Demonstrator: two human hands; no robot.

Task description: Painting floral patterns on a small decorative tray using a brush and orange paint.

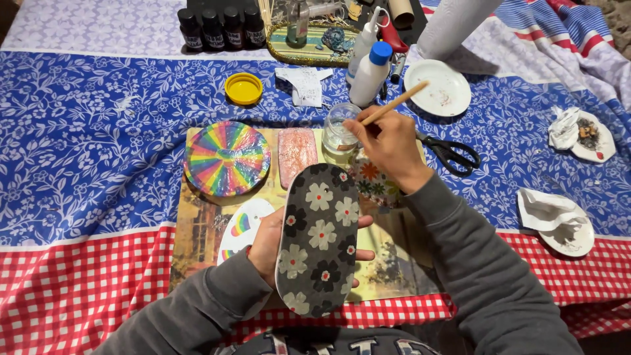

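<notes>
My left hand [269, 243] holds up a long oval board [319, 240] covered in grey paper with white and black flowers. My right hand [389, 146] grips a wooden-handled brush [397, 102], its tip dipped into a small glass jar [339, 131] just beyond the board. A round disc with rainbow stripes [227, 158] and a pink rounded plaque [297, 154] lie on a picture-printed mat [197, 236] to the left of the jar. Under my right wrist lies a piece with colourful flowers [371, 184].
Black scissors [450, 154] lie right of my hand. White glue bottles [369, 72], a yellow lid [243, 88], dark small bottles [220, 27], a white plate [439, 89] and crumpled paper on dishes [559, 220] stand on the blue floral cloth [85, 144]. Another person's pale sleeve [453, 23] is at the back.
</notes>
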